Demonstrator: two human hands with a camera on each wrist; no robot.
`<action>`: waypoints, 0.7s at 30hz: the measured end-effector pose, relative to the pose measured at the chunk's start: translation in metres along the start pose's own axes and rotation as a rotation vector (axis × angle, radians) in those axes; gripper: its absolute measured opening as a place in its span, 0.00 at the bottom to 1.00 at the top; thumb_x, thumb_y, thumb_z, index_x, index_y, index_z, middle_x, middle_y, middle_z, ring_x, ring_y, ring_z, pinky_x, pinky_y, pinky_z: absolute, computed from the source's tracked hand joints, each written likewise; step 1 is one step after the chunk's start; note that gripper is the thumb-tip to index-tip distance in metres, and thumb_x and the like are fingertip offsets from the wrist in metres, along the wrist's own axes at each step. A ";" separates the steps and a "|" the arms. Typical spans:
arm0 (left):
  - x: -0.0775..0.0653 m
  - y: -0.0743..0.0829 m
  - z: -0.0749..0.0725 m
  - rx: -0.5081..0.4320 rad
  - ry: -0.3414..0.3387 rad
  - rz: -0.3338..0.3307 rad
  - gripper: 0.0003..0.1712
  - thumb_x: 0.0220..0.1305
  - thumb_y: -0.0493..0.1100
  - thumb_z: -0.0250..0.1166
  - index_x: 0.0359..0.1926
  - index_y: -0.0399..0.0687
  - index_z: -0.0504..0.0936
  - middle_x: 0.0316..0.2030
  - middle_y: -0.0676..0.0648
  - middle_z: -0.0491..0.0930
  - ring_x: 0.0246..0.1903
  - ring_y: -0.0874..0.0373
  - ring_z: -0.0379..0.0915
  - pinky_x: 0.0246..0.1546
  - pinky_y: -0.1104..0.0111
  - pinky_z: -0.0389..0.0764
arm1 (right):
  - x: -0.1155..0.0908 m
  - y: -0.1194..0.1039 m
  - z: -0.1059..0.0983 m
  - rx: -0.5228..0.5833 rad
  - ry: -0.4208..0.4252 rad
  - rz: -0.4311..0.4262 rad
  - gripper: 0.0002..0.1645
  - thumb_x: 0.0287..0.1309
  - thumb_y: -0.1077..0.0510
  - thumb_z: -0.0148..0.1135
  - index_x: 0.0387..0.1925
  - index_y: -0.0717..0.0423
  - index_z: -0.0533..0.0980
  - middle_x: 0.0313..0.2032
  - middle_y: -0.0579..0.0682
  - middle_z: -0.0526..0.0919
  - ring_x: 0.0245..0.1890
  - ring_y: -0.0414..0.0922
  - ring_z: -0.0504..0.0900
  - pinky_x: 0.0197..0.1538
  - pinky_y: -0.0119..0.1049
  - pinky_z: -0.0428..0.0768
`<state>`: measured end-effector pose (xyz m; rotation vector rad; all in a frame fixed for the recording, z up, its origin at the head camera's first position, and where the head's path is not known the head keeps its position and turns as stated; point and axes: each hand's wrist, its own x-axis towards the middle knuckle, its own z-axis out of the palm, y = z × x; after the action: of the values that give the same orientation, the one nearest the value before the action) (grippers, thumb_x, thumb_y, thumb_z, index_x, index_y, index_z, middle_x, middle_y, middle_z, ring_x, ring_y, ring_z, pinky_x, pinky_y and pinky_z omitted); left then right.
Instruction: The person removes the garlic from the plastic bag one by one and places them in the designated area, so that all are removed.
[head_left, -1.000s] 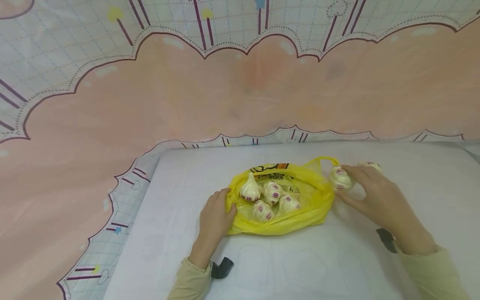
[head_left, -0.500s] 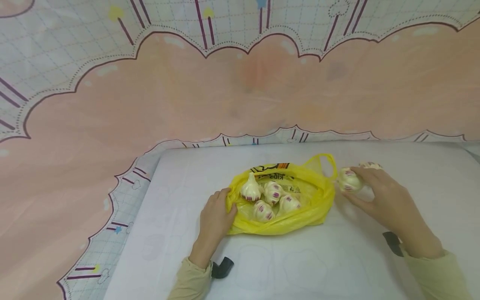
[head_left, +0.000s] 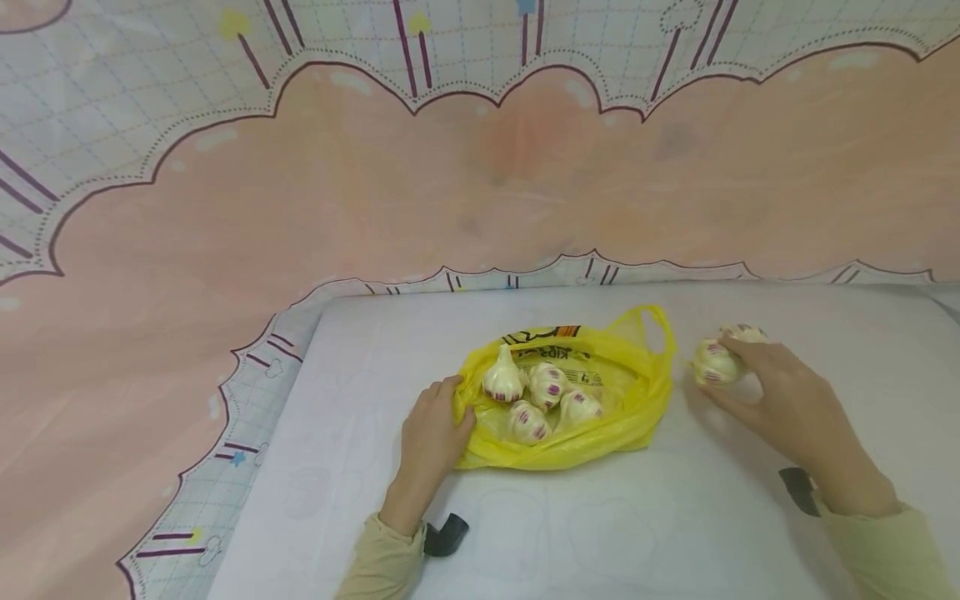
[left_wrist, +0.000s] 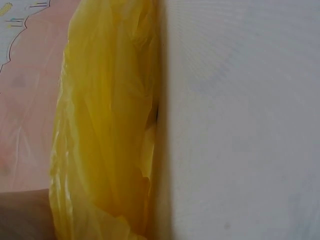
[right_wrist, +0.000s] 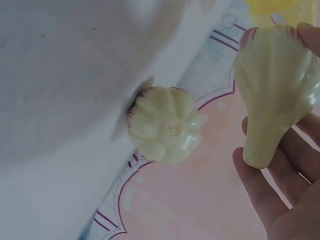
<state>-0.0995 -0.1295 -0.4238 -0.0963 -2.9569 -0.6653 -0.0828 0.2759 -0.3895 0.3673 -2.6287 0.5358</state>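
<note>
My left hand (head_left: 432,429) pinches the left edge of a yellow plastic bag (head_left: 577,454), which lies with its mouth spread. Inside the bag sit several garlic bulbs (head_left: 504,379), cream with purple streaks. My right hand (head_left: 783,408) holds one garlic bulb (right_wrist: 275,75) by its sides, to the right of the bag. A second loose garlic bulb (right_wrist: 165,125) stands on the table just behind the held one, partly hidden by it in the head view. The left wrist view shows mostly the bag's side (left_wrist: 105,120), with the fingers hidden.
A white cloth covers the table (head_left: 570,533). Behind it hangs a pink and white patterned cloth (head_left: 420,192). The bag's loop handle (head_left: 660,325) stands up at its right end. Dark straps (head_left: 446,536) show at both wrists.
My right hand has carried the garlic bulb rightward, away from the bag's handle and toward the loose bulb. The handle has slipped free of it. My left hand keeps its place on the bag.
</note>
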 end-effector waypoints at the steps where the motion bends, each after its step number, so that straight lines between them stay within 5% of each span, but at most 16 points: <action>1: 0.000 0.000 0.000 0.001 -0.002 -0.001 0.26 0.64 0.46 0.64 0.61 0.42 0.76 0.52 0.39 0.80 0.52 0.43 0.77 0.46 0.50 0.81 | -0.001 0.002 0.000 -0.002 -0.008 0.010 0.42 0.41 0.53 0.79 0.59 0.65 0.75 0.54 0.69 0.78 0.52 0.66 0.76 0.49 0.67 0.74; 21: 0.000 0.000 0.000 -0.002 0.001 0.000 0.25 0.64 0.45 0.64 0.61 0.42 0.76 0.53 0.39 0.80 0.52 0.43 0.77 0.46 0.50 0.81 | -0.009 0.023 0.006 -0.012 -0.130 0.130 0.40 0.50 0.45 0.75 0.58 0.65 0.74 0.46 0.73 0.78 0.45 0.66 0.77 0.41 0.68 0.74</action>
<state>-0.0992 -0.1293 -0.4242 -0.0964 -2.9550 -0.6685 -0.0847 0.2954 -0.4062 0.2362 -2.7946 0.5551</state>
